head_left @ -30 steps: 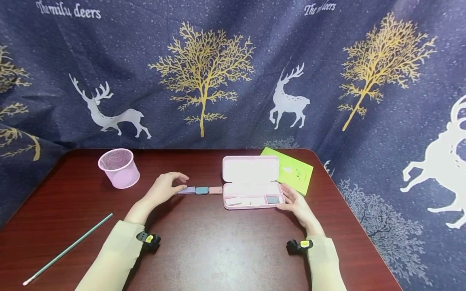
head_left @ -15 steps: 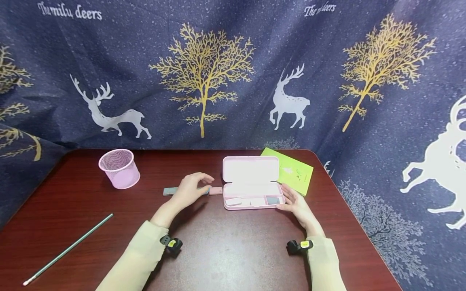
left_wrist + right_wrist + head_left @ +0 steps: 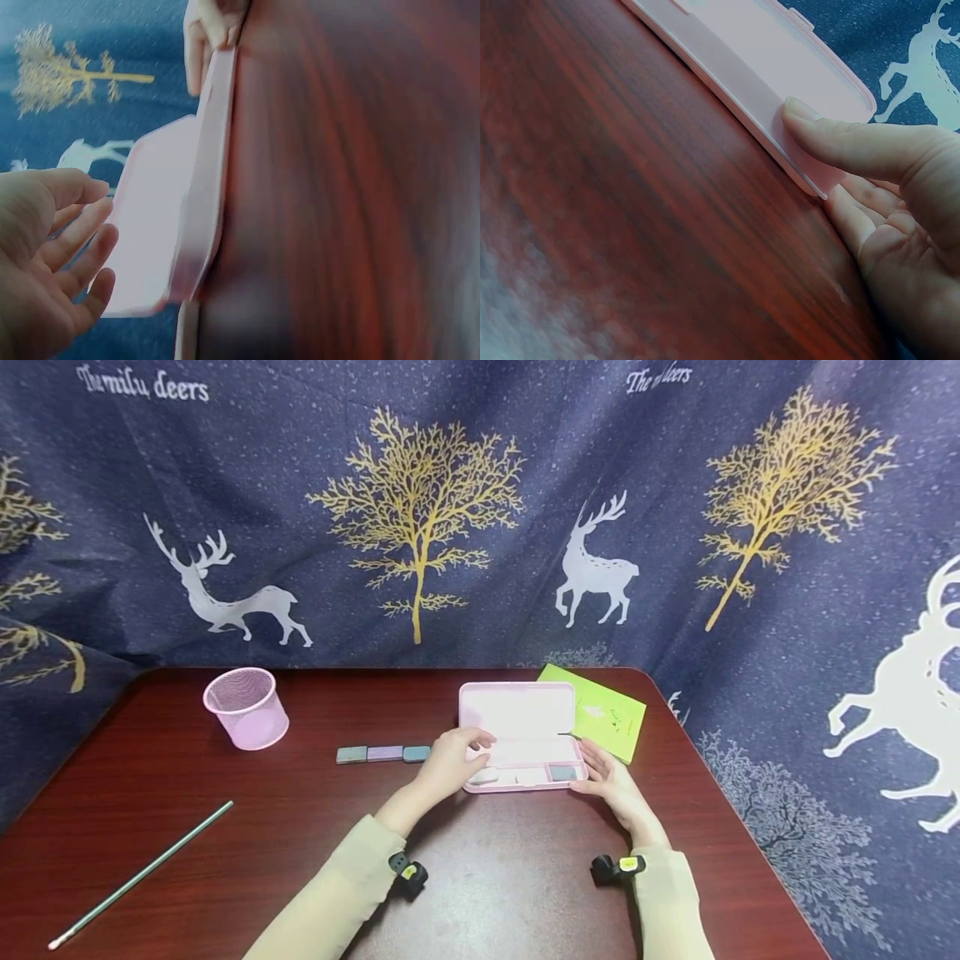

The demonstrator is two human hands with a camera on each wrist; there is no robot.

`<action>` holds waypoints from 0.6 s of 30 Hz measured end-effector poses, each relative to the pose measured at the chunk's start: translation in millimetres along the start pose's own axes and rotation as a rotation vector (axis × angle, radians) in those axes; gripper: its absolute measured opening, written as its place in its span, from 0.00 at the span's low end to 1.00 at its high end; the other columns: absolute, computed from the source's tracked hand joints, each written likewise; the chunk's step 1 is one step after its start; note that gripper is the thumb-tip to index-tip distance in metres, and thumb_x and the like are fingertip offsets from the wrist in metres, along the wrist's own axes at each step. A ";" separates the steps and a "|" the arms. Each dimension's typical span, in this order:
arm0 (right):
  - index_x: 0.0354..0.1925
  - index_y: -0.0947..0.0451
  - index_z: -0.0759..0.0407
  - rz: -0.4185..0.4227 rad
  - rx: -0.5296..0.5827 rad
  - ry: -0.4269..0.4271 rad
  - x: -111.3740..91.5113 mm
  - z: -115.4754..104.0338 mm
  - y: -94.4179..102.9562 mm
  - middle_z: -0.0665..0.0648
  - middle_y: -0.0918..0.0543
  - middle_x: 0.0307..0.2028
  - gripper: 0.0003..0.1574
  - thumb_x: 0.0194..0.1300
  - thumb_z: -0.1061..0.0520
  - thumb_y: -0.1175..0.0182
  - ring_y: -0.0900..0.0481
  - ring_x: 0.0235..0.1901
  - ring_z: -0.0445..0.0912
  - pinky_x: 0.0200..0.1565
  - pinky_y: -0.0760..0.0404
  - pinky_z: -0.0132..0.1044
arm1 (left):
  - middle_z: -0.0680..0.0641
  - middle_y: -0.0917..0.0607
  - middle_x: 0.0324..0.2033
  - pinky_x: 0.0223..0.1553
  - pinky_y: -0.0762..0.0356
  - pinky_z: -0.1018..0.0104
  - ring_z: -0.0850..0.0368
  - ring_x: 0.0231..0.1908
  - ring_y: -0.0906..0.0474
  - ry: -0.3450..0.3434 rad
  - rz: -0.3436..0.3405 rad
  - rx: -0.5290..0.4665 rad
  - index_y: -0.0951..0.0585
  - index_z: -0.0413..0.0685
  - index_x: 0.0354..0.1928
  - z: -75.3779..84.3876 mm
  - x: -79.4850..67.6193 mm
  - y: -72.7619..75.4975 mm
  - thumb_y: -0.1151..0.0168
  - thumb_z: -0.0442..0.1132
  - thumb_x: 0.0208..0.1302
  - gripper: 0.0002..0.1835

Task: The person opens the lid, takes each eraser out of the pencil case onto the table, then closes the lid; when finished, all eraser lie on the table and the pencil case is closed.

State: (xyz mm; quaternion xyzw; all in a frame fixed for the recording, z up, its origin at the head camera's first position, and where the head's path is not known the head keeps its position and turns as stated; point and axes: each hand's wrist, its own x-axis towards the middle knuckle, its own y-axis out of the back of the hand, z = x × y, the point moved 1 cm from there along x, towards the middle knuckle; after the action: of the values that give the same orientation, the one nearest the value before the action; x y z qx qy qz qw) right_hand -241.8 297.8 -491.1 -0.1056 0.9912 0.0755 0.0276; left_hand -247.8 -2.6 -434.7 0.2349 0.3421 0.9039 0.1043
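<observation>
My hands are apart, one at either end of the open pink pencil case (image 3: 525, 749), which sits toward the table's (image 3: 487, 877) far edge, right of its middle. My left hand (image 3: 448, 760) is over the case's left end, fingers spread and loosely bent, gripping nothing I can see; whether it touches the case I cannot tell. My right hand (image 3: 609, 779) holds the near right corner, thumb on the front wall, fingers round the end. Inside, along the front, lie a white piece (image 3: 483, 776) at the left and a grey piece (image 3: 562, 772) in the right compartment.

Left of the case a grey-green block (image 3: 351, 755), a purple block (image 3: 385, 753) and a blue block (image 3: 416, 754) lie in a row parallel to the far edge. The mesh basket (image 3: 258, 727) stands by the far left corner, the green booklet (image 3: 611, 714) lies by the far right corner, and the pencil (image 3: 142, 872) slants along the left edge.

I judge that a low left wrist could knock the row crooked, a bump to the raised lid (image 3: 517, 708) could drop it on my fingers, and a slack right grip could let the case slide.

The cloth (image 3: 262, 468) reads "The milu deers" at upper left; at upper right a fold swallows the middle word. The booklet's print is too small to read.
</observation>
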 end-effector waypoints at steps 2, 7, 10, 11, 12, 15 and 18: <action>0.75 0.57 0.68 -0.006 0.000 0.003 -0.5 -0.4 0.1 0.68 0.49 0.75 0.56 0.58 0.70 0.36 0.51 0.75 0.59 0.60 0.35 0.17 | 0.47 0.12 0.41 0.44 0.20 0.58 0.52 0.42 0.17 -0.006 -0.018 0.002 0.16 0.45 0.48 4.7 1.6 -8.5 0.34 0.33 0.59 0.13; 0.75 0.57 0.69 -0.005 0.003 0.011 -1.0 0.0 0.4 0.69 0.50 0.75 0.55 0.59 0.71 0.37 0.51 0.75 0.59 0.63 0.37 0.20 | 0.46 0.12 0.43 0.47 0.20 0.59 0.52 0.44 0.17 -0.023 -0.078 -0.019 0.17 0.44 0.49 18.1 6.7 -26.7 0.35 0.33 0.60 0.14; 0.75 0.57 0.71 -0.005 0.005 0.024 -1.2 -1.3 -0.1 0.71 0.50 0.75 0.55 0.58 0.72 0.38 0.51 0.75 0.61 0.63 0.37 0.21 | 0.45 0.13 0.43 0.48 0.20 0.60 0.51 0.45 0.17 -0.028 -0.114 -0.029 0.17 0.43 0.49 26.8 11.0 -35.6 0.36 0.32 0.59 0.15; 0.75 0.57 0.71 -0.004 0.006 0.027 -1.4 -1.9 -0.4 0.71 0.50 0.75 0.54 0.58 0.72 0.38 0.51 0.75 0.61 0.62 0.36 0.20 | 0.45 0.13 0.43 0.48 0.20 0.60 0.51 0.45 0.17 -0.026 -0.127 -0.032 0.17 0.43 0.50 29.7 12.4 -38.2 0.36 0.32 0.59 0.15; 0.74 0.58 0.71 -0.004 0.008 0.031 -1.7 -2.3 -0.7 0.71 0.49 0.74 0.54 0.58 0.73 0.38 0.51 0.74 0.62 0.62 0.36 0.20 | 0.45 0.13 0.44 0.49 0.20 0.61 0.50 0.46 0.17 -0.028 -0.138 -0.034 0.17 0.43 0.49 32.6 14.0 -40.9 0.36 0.32 0.59 0.15; 0.74 0.58 0.72 -0.011 0.013 0.038 -2.0 -2.8 -1.4 0.72 0.50 0.74 0.54 0.58 0.73 0.39 0.51 0.74 0.62 0.60 0.35 0.18 | 0.44 0.13 0.45 0.50 0.20 0.61 0.50 0.47 0.17 -0.035 -0.172 -0.028 0.18 0.42 0.50 41.0 18.2 -48.4 0.37 0.33 0.60 0.15; 0.74 0.57 0.72 -0.010 0.022 0.036 -1.9 -3.1 -1.9 0.72 0.49 0.74 0.54 0.58 0.73 0.38 0.51 0.74 0.61 0.59 0.35 0.17 | 0.44 0.13 0.46 0.53 0.21 0.63 0.51 0.49 0.18 -0.052 -0.202 0.003 0.18 0.41 0.51 48.4 21.4 -55.4 0.38 0.33 0.60 0.16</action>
State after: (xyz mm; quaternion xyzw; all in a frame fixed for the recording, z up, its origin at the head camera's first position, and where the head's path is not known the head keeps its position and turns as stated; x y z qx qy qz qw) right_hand -239.7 295.9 -488.2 -0.1114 0.9917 0.0627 0.0112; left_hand -240.8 73.7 -432.4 0.2227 0.3623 0.8819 0.2034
